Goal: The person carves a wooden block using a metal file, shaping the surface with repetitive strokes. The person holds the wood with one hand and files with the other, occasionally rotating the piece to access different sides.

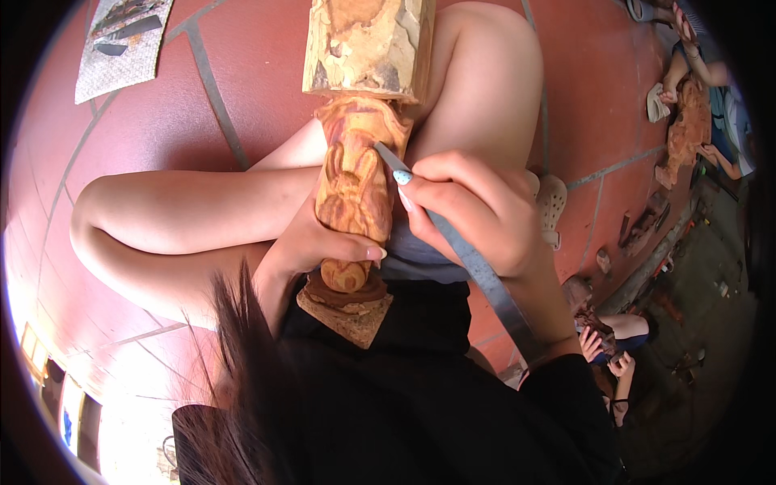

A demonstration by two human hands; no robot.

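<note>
Gripping: left hand (311,242) around wooden carving (356,190), right hand (473,210) around chisel (477,271).

I count one carved wooden figure (356,190) and one metal chisel (473,263). Two of my hands, left (311,242) and right (473,206)

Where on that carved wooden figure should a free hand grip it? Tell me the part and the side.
Probably the square uncarved block at the far end of the carved wooden figure, coming from the person's left. The left hand already holds the narrow carved end, and the right hand works a metal chisel in from the right.
</note>
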